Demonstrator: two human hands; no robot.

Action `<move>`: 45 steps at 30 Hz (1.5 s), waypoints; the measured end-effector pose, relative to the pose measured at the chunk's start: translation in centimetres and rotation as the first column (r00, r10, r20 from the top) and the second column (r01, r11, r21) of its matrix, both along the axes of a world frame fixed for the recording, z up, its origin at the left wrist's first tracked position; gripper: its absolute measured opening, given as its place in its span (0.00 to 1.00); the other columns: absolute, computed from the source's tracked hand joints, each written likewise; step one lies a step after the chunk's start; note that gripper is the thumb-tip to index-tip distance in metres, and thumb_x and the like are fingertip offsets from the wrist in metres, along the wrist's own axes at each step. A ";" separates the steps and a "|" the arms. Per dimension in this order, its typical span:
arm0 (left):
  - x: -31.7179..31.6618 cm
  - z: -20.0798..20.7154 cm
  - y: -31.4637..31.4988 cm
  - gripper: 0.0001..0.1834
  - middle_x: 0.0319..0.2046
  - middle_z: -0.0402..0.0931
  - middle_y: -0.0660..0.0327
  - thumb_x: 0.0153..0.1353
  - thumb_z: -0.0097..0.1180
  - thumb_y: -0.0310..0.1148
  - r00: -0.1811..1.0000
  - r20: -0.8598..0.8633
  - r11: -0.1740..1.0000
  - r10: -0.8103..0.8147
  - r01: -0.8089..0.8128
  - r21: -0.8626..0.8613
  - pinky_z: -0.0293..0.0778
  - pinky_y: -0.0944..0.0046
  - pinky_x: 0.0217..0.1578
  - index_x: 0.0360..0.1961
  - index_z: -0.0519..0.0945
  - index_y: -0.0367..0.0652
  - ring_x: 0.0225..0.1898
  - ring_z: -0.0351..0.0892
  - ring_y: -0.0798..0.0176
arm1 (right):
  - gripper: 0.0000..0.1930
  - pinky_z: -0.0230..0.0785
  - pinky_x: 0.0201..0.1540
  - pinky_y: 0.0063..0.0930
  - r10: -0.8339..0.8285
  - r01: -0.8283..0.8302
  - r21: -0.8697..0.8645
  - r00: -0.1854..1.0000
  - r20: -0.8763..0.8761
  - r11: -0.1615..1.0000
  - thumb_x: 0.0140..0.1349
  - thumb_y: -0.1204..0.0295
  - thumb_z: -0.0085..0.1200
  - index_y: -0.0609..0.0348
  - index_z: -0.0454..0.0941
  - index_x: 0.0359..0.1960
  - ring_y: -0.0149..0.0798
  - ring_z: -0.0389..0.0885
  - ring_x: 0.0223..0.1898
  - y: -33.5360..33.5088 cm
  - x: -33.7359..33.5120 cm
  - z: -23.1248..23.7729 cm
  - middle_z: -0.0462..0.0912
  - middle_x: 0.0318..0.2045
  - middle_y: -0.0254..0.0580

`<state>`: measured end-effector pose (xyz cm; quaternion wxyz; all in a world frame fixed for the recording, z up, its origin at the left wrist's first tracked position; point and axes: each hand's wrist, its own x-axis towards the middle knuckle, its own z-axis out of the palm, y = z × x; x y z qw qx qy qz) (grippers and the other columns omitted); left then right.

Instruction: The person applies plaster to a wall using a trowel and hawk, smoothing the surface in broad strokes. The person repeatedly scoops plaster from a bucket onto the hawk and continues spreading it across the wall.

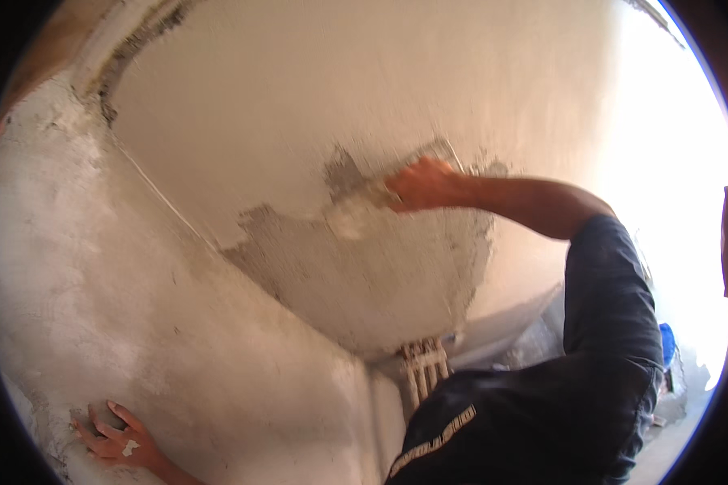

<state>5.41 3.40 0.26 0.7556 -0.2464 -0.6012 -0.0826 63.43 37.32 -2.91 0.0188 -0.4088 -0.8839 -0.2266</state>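
Gripping the plastering trowel point(364, 212) in the right hand point(425, 184), in a closed fist over the back of the tool, and laying it up against the plastered wall point(340, 89) in front! Holding it on the slant, lower end out to the left, upper corner peeping out beyond the knuckles. Cannot tell the exact wrap of the fingers around the handle, with blur over the tool and the back of the hand in the way.

Straddling the top of a darker grey patch point(364, 275) with that trowel, a patch ragged at the edges and rougher than the cream coat around it. Spotting a smaller dark patch point(344, 171) too, just above the trowel's left end.

Stretching the bare forearm point(534, 202) across from the right, out of a dark sleeve point(611, 283).

Over at lower left, resting the left hand point(121, 440) on the adjoining side wall point(162, 323), with fingers fanned wide and a pale smear on the back.

Down below, noting a slatted fixture point(425, 368) near the corner, hard to identify. Glimpsing crumpled translucent sheeting point(534, 343) behind the dark shirt point(534, 420), then a blue item point(667, 343) beside the sleeve, too small to name.
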 end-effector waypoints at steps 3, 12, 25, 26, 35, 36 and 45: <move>-0.1 -0.1 -1.4 0.21 0.60 0.70 0.61 0.65 0.53 0.51 0.988 0.121 0.994 0.095 -0.101 0.042 0.52 0.55 0.65 0.53 0.78 0.52 0.64 0.66 0.58 | 0.33 0.75 0.16 0.33 -0.176 0.167 -0.059 0.960 -0.220 0.984 0.67 0.39 0.39 0.59 0.76 0.49 0.30 0.76 0.13 -3.0 -1.9 6.8 0.82 0.20 0.45; 0.8 0.2 -1.2 0.21 0.61 0.69 0.62 0.64 0.54 0.53 0.996 0.056 0.997 0.069 -0.070 0.016 0.59 0.51 0.60 0.51 0.78 0.53 0.62 0.68 0.60 | 0.28 0.76 0.48 0.48 0.123 0.107 0.350 0.809 -0.575 0.931 0.62 0.44 0.49 0.58 0.80 0.47 0.53 0.82 0.46 -0.8 -8.1 26.9 0.83 0.43 0.55; 1.5 -0.3 0.5 0.21 0.63 0.65 0.59 0.66 0.52 0.51 0.965 0.242 0.994 0.104 -0.105 -0.007 0.58 0.48 0.62 0.52 0.77 0.49 0.65 0.63 0.58 | 0.12 0.62 0.14 0.24 0.096 -0.096 0.032 0.995 0.006 0.995 0.65 0.61 0.51 0.59 0.76 0.35 0.28 0.70 0.18 2.9 -8.7 -3.2 0.73 0.20 0.35; 1.3 0.1 0.0 0.22 0.64 0.64 0.59 0.66 0.51 0.51 0.981 0.181 0.997 0.075 -0.072 -0.020 0.57 0.48 0.62 0.54 0.76 0.49 0.66 0.62 0.57 | 0.16 0.67 0.17 0.25 0.240 -0.237 0.103 0.970 -0.024 0.966 0.66 0.58 0.51 0.59 0.77 0.39 0.32 0.76 0.23 1.4 -7.5 -5.4 0.81 0.28 0.39; 3.5 0.9 0.1 0.30 0.73 0.49 0.58 0.71 0.39 0.51 0.988 0.137 0.993 0.071 -0.057 -0.107 0.47 0.44 0.68 0.70 0.60 0.53 0.73 0.49 0.53 | 0.28 0.74 0.30 0.43 -0.362 -0.182 -0.488 0.464 -0.808 0.854 0.59 0.48 0.56 0.68 0.77 0.38 0.50 0.81 0.23 -10.2 -0.8 -20.6 0.80 0.20 0.54; 3.6 0.8 0.0 0.30 0.73 0.47 0.58 0.71 0.38 0.51 0.989 0.127 0.991 0.074 -0.058 -0.119 0.46 0.43 0.68 0.71 0.59 0.51 0.73 0.48 0.52 | 0.29 0.74 0.31 0.43 -0.422 -0.222 -0.533 0.402 -0.813 0.816 0.59 0.47 0.56 0.69 0.76 0.39 0.51 0.82 0.25 -11.0 -0.3 -21.2 0.81 0.22 0.55; 8.9 -20.0 -1.7 0.38 0.69 0.56 0.51 0.58 0.54 0.56 0.587 0.736 0.645 0.337 0.425 -0.635 0.30 0.30 0.68 0.64 0.69 0.44 0.74 0.39 0.45 | 0.22 0.66 0.27 0.35 -0.525 -0.314 -0.493 -0.021 -0.851 0.811 0.59 0.55 0.56 0.67 0.74 0.36 0.35 0.72 0.23 -17.0 4.2 -24.9 0.75 0.21 0.46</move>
